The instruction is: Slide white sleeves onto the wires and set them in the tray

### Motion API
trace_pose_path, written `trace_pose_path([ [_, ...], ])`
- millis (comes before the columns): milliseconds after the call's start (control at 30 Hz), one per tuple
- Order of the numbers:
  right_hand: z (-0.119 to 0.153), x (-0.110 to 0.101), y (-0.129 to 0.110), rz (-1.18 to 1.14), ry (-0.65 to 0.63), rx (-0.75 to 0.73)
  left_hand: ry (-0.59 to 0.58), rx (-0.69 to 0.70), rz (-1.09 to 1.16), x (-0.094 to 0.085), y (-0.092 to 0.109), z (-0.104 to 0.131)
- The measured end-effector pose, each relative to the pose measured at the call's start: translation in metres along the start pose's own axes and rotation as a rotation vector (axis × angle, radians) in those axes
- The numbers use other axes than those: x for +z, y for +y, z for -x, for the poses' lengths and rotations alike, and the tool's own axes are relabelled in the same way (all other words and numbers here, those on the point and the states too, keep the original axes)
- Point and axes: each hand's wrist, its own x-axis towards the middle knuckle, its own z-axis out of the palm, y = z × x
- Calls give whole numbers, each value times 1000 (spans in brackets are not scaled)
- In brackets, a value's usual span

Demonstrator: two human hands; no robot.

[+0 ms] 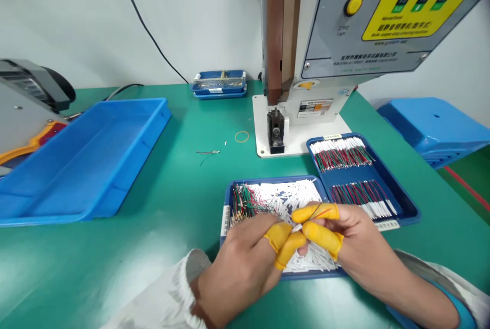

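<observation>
My left hand [250, 255], in yellow finger cots, pinches a small white sleeve [297, 227]. Against it, my right hand [344, 229], with yellow cots on thumb and forefinger, grips a thin wire lead [323, 213]; a dark and a red strand lie across the fingertip. How far the lead sits in the sleeve is hidden by the fingers. Both hands are over a blue tray [225, 201] holding loose white sleeves [306, 191] and a bundle of red, green and black wires [243, 199]. Part of the tray is covered by my hands.
To the right, a blue tray [325, 176] holds two rows of sleeved wires [340, 153]. A bench machine [314, 99] stands behind. A large blue bin [133, 115] is at left. A loose wire lead [209, 152] and rubber band [242, 137] lie on the green table [184, 191].
</observation>
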Motion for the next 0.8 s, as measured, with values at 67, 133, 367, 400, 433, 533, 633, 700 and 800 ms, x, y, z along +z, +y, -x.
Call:
trace_pose_path([
  [67,0,2,0,5,33,-43,-14,-36,52,1,0,0],
  [133,0,3,-1,29,65,-74,-23,-50,108,2,1,0],
  [367,-3,1,-1,163,172,-265,-32,-110,235,5,5,-2],
  [400,-4,-1,0,210,186,-301,-44,-137,244,6,5,-3],
  [433,-4,-3,0,264,187,-335,-53,-162,256,7,5,-2],
  [533,-4,-2,2,402,200,-428,-68,-188,283,9,7,-1],
  [633,-1,4,-1,459,287,-464,-83,-203,260,6,9,-4],
  [700,1,0,-9,504,380,-467,-93,-215,232,0,5,-9],
  [800,5,-31,-27,644,684,-530,-178,-203,81,-15,-12,-16],
])
